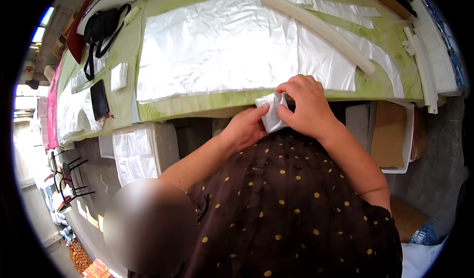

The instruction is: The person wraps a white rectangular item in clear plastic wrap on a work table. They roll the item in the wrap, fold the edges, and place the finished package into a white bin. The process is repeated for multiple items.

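Between my two hands, just off the table's near edge, is a small folded packet of clear plastic film (274, 116). My left hand (248, 127) grips its left side, the thumb lying on the upper face and the fingers underneath. At its right and upper edge, my right hand (307, 105) pinches the packet with bent fingers and thumb. A large stack of shiny plastic sheets (212, 45) lies flat on the green-patterned table (197, 109) beyond my hands.
A long pale tube (321, 31) lies across the sheets. To the left are a black bag (102, 26), a phone (99, 100) and a folded plastic bundle (119, 77). Beneath the table stand a bin with plastic packets (168, 144) and a white crate holding cardboard (408, 139).
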`<move>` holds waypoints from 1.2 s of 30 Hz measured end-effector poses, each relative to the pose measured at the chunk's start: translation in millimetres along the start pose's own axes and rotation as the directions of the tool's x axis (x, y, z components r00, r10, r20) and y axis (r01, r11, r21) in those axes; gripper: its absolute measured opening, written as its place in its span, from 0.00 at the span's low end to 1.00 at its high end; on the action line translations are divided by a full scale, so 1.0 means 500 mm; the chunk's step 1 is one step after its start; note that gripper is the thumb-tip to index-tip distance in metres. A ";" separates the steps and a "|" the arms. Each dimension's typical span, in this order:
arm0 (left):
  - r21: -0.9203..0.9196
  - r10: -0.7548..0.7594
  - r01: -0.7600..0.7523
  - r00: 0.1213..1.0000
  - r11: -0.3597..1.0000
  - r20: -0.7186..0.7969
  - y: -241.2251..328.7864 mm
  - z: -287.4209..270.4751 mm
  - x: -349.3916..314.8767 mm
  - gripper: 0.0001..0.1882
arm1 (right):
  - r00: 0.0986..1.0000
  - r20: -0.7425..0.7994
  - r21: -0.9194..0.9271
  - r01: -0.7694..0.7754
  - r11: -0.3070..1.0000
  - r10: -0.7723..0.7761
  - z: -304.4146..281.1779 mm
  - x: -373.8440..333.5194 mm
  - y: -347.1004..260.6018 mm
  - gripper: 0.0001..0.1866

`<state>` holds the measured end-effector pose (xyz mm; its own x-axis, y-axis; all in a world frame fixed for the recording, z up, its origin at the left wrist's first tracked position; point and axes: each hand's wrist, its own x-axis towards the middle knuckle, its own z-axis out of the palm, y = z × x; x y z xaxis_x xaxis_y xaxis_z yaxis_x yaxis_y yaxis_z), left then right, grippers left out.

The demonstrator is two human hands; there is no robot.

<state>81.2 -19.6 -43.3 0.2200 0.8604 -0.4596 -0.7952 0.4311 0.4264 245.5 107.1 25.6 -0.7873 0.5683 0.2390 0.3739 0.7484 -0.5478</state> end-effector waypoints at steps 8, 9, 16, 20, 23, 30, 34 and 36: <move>0.195 0.167 -0.122 0.959 0.973 -0.231 0.007 0.053 -0.030 0.16 | 0.919 0.160 0.700 -0.363 0.614 0.361 0.018 -0.011 -0.021 0.11; 0.182 0.200 -0.159 0.952 0.970 -0.234 0.010 0.060 -0.035 0.17 | 0.924 0.097 0.723 -0.320 0.612 0.369 0.025 -0.012 -0.023 0.10; 0.321 0.602 -0.565 0.798 0.760 -0.019 0.017 0.057 -0.081 0.22 | 0.931 -0.028 0.725 -0.231 0.649 0.364 0.029 0.029 -0.053 0.07; 0.533 0.642 -0.479 0.748 0.698 -0.167 0.081 0.011 -0.099 0.16 | 0.953 -0.031 0.740 -0.182 0.647 0.303 0.045 0.051 -0.079 0.10; 0.660 0.796 -0.480 0.510 0.578 -0.326 0.221 -0.054 -0.179 0.14 | 0.954 -0.001 0.762 -0.193 0.619 0.299 0.044 0.044 -0.061 0.11; 0.941 0.944 -0.084 0.072 0.327 -0.322 0.578 -0.301 -0.387 0.21 | 0.941 0.109 0.784 -0.278 0.555 0.319 0.060 0.000 -0.019 0.07; 0.929 0.951 0.219 0.018 0.297 -0.308 0.635 -0.374 -0.396 0.19 | 0.939 0.120 0.793 -0.286 0.538 0.321 0.058 -0.002 -0.024 0.07; 0.875 0.950 0.390 -0.002 0.288 -0.312 0.642 -0.406 -0.392 0.18 | 0.937 0.118 0.796 -0.288 0.533 0.329 0.054 -0.004 -0.024 0.07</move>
<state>-331.8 -105.2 25.7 -0.9322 0.3232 0.1631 0.3511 0.6975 0.6247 229.2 87.9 10.1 -0.6724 0.7384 -0.0512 0.0357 -0.0367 -0.9987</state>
